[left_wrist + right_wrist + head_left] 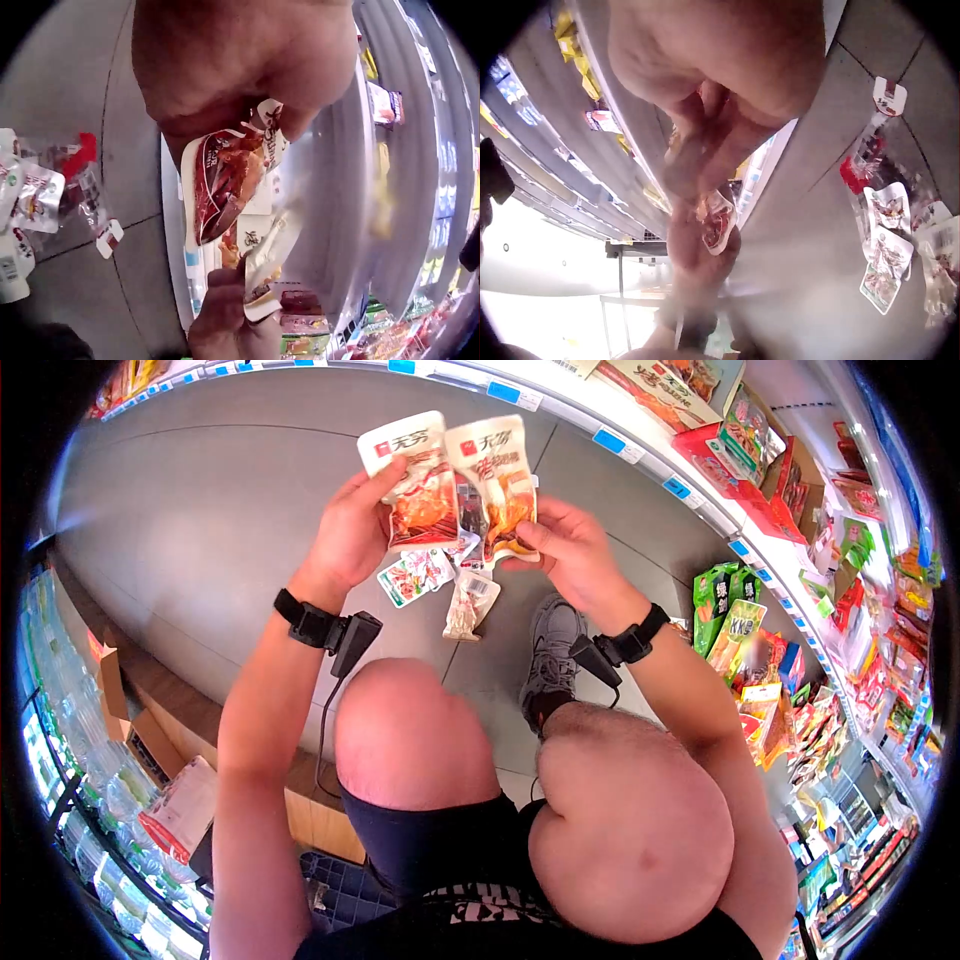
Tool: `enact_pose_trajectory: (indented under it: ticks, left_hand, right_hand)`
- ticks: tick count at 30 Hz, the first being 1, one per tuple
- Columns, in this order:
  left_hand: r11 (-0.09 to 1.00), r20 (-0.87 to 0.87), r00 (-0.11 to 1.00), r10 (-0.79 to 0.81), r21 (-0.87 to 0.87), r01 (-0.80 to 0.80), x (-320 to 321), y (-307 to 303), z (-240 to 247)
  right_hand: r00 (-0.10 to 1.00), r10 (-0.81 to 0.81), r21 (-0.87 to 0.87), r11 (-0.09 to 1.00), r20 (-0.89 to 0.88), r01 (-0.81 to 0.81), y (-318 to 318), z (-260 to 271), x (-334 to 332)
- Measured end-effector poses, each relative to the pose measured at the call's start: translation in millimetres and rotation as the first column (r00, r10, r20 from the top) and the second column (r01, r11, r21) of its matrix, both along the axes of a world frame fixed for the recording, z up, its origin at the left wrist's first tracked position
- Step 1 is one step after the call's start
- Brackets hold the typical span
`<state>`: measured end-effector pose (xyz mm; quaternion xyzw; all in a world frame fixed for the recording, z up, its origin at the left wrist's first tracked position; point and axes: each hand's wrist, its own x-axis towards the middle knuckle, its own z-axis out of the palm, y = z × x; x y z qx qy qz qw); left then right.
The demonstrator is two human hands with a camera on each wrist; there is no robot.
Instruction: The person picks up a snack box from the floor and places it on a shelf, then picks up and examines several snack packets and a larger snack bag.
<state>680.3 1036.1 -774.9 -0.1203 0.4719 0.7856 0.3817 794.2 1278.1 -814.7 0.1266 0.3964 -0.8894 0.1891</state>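
Note:
In the head view the left hand (352, 530) pinches a white packet with a reddish food picture (422, 495), thumb on its front. Beside it the right hand (575, 550) pinches a second white packet with an orange-brown picture (508, 505). The two packets are held upright side by side, their edges close together. Under them on the grey floor lie several small packets (405, 582) and a pale packet (470, 605). In the left wrist view the left hand (247, 67) holds its packet (232, 176), with the right hand (236, 319) beyond.
Shelves with blue price tags (612, 442) curve along the top and right. Green bags (712, 605) and other snack bags stand by the right shelf. A grey shoe (553, 645) is on the floor near the packets. At the left are an open cardboard box (150, 745) and clear bottles (75, 735).

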Motion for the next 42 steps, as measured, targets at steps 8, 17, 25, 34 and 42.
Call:
enact_pose_trajectory:
  ticks: [8,17,25,34,42]
  left_hand:
    - [0.981,-0.001,0.998,-0.065,0.184,0.064,-1,23,14]
    - [0.979,-0.038,0.992,-0.123,0.161,0.127,-12,21,20]
    - [0.986,-0.176,0.972,-0.154,0.035,0.162,-6,24,15]
    - [0.853,-0.324,0.815,-0.480,-0.391,0.347,-29,39,45]
    - [0.755,-0.292,0.727,-0.621,-0.473,0.454,-36,40,60]
  right_hand:
    - [0.997,-0.072,-0.012,0.997,-0.041,0.072,-2,14,-5]
    - [0.993,-0.110,-0.012,0.994,-0.038,0.110,2,16,-9]
    - [0.982,-0.086,0.078,0.992,-0.167,0.100,-44,15,-35]
    - [0.927,0.255,0.558,0.827,-0.273,-0.063,6,79,-100]
    - [0.842,0.534,0.616,0.687,-0.070,-0.385,35,103,-141]
